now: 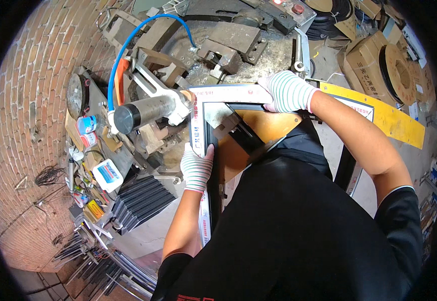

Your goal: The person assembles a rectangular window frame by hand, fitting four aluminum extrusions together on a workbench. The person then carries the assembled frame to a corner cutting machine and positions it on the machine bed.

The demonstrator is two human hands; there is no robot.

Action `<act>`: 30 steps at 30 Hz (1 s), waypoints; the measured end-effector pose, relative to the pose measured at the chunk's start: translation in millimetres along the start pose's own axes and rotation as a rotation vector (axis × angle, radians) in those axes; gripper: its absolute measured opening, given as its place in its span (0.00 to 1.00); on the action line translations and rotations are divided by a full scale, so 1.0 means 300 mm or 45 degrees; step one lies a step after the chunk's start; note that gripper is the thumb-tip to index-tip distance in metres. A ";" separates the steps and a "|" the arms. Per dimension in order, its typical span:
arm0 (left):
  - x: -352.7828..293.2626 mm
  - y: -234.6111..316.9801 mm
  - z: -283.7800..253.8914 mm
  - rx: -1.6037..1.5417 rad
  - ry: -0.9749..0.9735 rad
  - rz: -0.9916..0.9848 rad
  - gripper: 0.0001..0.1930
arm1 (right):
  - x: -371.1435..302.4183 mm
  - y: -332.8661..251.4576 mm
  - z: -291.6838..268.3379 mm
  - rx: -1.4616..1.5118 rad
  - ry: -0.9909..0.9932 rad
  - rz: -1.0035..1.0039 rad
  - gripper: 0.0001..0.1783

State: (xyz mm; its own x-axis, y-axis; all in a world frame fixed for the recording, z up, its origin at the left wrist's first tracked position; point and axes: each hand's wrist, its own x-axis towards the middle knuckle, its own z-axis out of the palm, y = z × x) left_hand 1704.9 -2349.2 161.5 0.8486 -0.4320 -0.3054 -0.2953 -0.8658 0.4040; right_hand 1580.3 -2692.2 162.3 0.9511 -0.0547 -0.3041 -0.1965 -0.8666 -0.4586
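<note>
Both my hands wear white gloves with thin coloured stripes. My left hand [197, 168] is closed round the left side of a dark window frame [226, 92] covered in white printed film, its thumb on the inner edge. Along the far side, my right hand [289, 92] grips the same frame, fingers curled over the bar. The frame's mitred corner rests in a bench machine [228, 45], against a grey steel block [223, 123]. Beside that corner, on the left, is a metal cylinder [148, 111] with a black cap and a blue air hose [123, 52].
A yellow plate [399, 125] juts out at the right. Cardboard boxes [366, 65] and a cable reel [399, 70] stand far right. At left are a white jug [108, 175], stacked dark profiles [140, 203] and a brick wall [28, 125].
</note>
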 end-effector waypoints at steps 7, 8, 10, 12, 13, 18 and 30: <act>-0.008 0.013 -0.005 0.012 0.029 0.016 0.25 | -0.005 -0.007 -0.022 0.004 -0.061 0.014 0.32; -0.007 0.013 -0.005 0.017 0.037 0.030 0.25 | -0.005 -0.009 -0.025 0.009 -0.065 0.028 0.32; -0.006 0.009 -0.005 0.012 0.019 0.007 0.25 | -0.004 -0.013 -0.028 0.027 -0.050 0.024 0.32; -0.003 0.006 -0.004 0.007 0.013 0.004 0.26 | -0.004 -0.015 -0.032 0.011 -0.066 0.027 0.33; -0.002 0.004 -0.002 0.006 0.015 0.010 0.26 | -0.004 -0.017 -0.033 -0.006 -0.081 0.036 0.33; -0.002 0.000 0.001 0.024 -0.015 -0.022 0.27 | -0.006 -0.020 -0.038 -0.003 -0.081 0.041 0.33; -0.005 0.022 -0.011 0.109 -0.030 -0.048 0.28 | -0.001 -0.005 -0.007 0.017 0.005 0.026 0.25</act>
State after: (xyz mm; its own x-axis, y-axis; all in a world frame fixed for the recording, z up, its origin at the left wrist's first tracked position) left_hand 1703.2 -2353.6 167.4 0.8496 -0.4039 -0.3392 -0.3008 -0.8993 0.3174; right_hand 1581.0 -2691.9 164.9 0.9477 -0.0740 -0.3105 -0.2189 -0.8586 -0.4636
